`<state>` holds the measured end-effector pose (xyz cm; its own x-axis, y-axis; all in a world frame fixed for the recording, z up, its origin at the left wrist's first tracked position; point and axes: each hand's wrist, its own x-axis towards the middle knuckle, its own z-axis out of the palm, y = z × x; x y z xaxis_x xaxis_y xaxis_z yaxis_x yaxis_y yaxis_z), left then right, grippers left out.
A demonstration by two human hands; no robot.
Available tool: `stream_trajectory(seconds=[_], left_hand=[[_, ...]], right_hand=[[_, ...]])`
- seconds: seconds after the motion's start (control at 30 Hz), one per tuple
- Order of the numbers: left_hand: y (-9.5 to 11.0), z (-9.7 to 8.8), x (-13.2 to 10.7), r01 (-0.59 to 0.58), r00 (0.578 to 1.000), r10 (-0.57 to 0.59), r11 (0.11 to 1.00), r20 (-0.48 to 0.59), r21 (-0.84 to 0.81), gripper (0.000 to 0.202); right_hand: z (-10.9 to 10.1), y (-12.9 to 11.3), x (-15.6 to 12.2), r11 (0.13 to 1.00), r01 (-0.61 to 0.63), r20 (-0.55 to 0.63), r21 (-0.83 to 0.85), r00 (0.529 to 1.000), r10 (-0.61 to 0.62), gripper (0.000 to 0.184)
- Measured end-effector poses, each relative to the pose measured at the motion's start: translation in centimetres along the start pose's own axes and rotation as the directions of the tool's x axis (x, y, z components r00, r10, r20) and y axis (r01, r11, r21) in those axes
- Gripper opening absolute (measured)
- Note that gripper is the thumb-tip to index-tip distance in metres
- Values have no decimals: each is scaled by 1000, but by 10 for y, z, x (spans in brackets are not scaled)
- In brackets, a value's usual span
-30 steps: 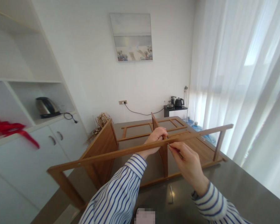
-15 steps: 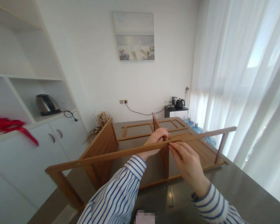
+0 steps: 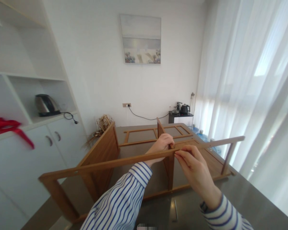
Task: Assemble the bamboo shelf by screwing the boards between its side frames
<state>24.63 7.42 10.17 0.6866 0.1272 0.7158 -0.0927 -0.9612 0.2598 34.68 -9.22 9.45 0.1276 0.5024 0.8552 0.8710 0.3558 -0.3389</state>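
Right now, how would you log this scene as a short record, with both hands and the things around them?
Left hand: reaching under the rail, fingers curled on the panel
Right hand: fingertips pinched at the rail's near side, by the panel; anything between them is too small to tell
Table: bears the wooden parts and, near the wearer, a metal rod
Left side: kettle on a shelf
Right side: white curtain

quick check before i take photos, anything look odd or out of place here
Two small things at left: the red ribbon trails over the white cabinet edge, and the kettle has its plug dangling there, both looking untidy. The wooden frame shows no obvious damage.
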Motion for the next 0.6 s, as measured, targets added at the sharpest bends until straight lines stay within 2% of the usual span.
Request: stream_trajectory(seconds=[0.17,0.4,0.6], left_hand=[[-8,-3,7,-25,999,26,999,-23,47,21],[-9,-11,11,-41,999,40,997,11,67,24],[-11,-8,10,-104,994,102,992,29,74,26]], right_hand=[[3,3,1,1000,17,-9,-4,1000,-17,15],[8,7,-2,997,74,-39,7,997,-73,17],[12,12,-5,995,102,-73,12,992,-101,18]])
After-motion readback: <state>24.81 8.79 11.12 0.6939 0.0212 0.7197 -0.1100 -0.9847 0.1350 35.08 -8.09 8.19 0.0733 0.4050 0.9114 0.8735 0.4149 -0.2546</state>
